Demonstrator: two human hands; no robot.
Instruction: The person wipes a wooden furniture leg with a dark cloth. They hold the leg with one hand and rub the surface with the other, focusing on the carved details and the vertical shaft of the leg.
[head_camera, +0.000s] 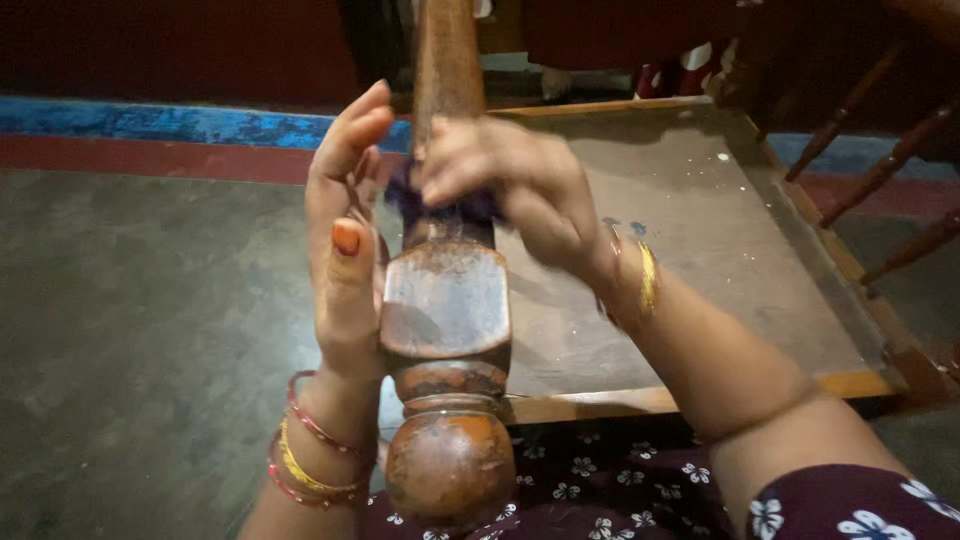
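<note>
Wooden and worn, the turned furniture leg (447, 300) rises up the middle of my head view, and I place everything else by it. Its round knob end sits lowest, close to my lap, above it comes a squared block, and the narrower shaft runs up and away from me. The reddish-brown finish looks scuffed and patchy.

My left hand (345, 250) lies flat against the left side of the leg, palm on the squared block, fingers (352, 135) stretched out straight and close together, not curled around the wood. Red and gold bangles circle that wrist, below and left of the knob.

My right hand (510, 185) comes in from the right and crosses the shaft just above the squared block. Its fingers are bunched around a small dark purple cloth (440, 205), pressing it against the wood. This hand is blurred, so I cannot tell the exact grip. A gold bangle shows on that wrist, right of the leg.

Behind the leg and to its right lies a flat panel (700, 250) with a pale wooden frame, resting on the grey floor (150, 330). Far right of the leg, other turned spindles (880, 165) slant upward. My flowered maroon garment (620, 490) shows beneath the knob.
</note>
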